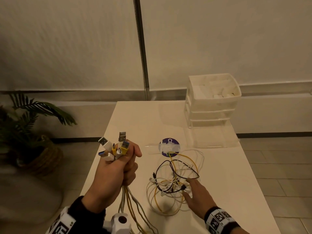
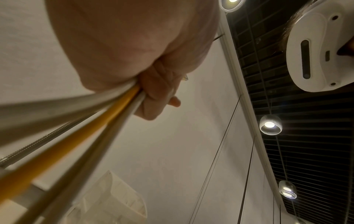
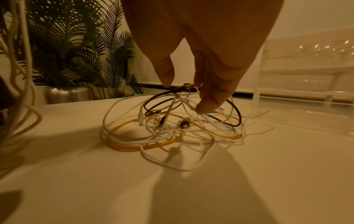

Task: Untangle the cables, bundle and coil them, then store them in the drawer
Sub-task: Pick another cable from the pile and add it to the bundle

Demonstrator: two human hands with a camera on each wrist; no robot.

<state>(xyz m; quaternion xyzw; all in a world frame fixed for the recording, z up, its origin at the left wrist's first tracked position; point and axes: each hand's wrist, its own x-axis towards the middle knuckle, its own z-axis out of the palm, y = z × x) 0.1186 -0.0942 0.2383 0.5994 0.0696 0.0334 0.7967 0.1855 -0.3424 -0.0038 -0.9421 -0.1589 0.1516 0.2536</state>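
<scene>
At lower left of the head view, the left hand is fisted around a bundle of white and yellow cables, plugs sticking up above the fist. At lower centre, a tangle of white, yellow and black cables lies on the table. The right hand reaches into it, fingers loosely spread, tips among the strands. The drawer unit stands at upper right, one drawer pulled out.

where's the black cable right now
In the head view the black cable lies looped in the tangle on the table, right of centre, just below the purple sticker, at the right hand's fingertips.
</scene>
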